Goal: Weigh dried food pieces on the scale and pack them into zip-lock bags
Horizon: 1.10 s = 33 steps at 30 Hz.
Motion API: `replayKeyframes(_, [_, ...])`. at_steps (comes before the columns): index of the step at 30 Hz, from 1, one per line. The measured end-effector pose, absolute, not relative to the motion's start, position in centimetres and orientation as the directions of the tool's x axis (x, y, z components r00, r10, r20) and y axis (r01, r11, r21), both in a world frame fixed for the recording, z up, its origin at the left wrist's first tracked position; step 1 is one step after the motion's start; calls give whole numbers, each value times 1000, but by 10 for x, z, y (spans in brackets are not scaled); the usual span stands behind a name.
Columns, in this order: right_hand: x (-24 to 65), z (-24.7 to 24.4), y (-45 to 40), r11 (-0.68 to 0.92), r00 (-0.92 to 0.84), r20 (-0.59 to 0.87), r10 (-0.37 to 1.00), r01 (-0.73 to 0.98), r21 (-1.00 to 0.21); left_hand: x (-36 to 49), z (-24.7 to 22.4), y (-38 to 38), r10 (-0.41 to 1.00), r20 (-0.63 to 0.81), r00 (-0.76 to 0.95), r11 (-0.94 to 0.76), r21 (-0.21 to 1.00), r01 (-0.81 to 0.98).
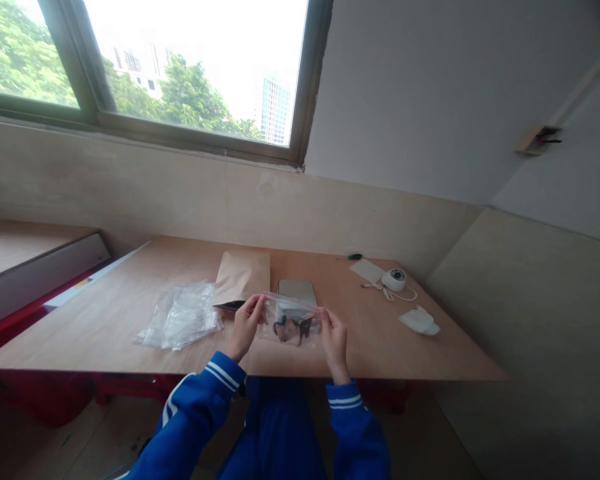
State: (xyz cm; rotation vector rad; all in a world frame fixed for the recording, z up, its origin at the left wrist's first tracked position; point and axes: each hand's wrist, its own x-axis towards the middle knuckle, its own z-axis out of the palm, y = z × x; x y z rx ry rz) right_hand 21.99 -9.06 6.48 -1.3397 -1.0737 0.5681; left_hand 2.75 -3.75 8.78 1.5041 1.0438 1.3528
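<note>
A clear bag (291,308) with dark items (305,327) inside is held over the tabletop (385,350), its top edge pinched at one end by the grip of the left hand (246,327) and at the other by that of the right hand (335,337). Loose bags (183,315) and a brown envelope (245,272) are seen leftward, a white camera (394,281) rightward.

Two hands (245,328) (335,337), one held bag (291,321), one bag pile (180,317), one brown packet (243,275), one white device (394,279), two tables (380,350) (27,243)

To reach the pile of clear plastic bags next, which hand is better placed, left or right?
Probably the left hand: it pinches the end of the held bag nearer the pile of bags. The right hand, at the opposite end, is farther away.
</note>
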Motion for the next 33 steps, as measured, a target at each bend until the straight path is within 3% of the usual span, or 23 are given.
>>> replayKeyframes(7, [222,24,-79,138,559,254,789,241,-961,34,40,-30,970,203,133,-212,975,59])
replayKeyframes(13, [231,3,-77,151,632,184,752,107,-983,31,27,-23,963,123,239,-130,991,14])
replayKeyframes(22, [228,8,-82,132,458,120,881,6,-991,28,31,-23,977,98,190,-83,993,-85])
replayKeyframes(33, [230,7,-80,148,514,128,848,2,-989,27,30,-23,987,66,148,-41,985,-166])
